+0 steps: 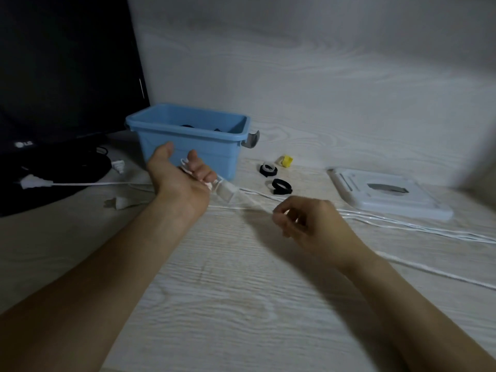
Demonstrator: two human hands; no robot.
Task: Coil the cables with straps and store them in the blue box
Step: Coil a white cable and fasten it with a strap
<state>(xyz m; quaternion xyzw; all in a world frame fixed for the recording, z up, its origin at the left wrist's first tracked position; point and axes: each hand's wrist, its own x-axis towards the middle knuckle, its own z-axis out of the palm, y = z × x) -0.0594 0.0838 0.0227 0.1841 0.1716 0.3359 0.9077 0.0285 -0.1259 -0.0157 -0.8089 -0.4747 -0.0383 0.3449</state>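
Note:
My left hand [179, 181] is palm-up in front of the blue box [188, 146], its fingers curled round the end of a white cable [389, 220] and its blurred plug. That cable runs right across the table in several strands. My right hand [306, 221] pinches the cable a short way along from the left hand. Dark items lie inside the blue box. Two black straps [281, 186] [268, 169] lie coiled to the right of the box.
A black monitor [64, 76] stands at the left with dark cables and white plugs [35, 181] at its foot. A small yellow object [286, 161] sits near the straps. A white flat device [389, 194] lies at the right.

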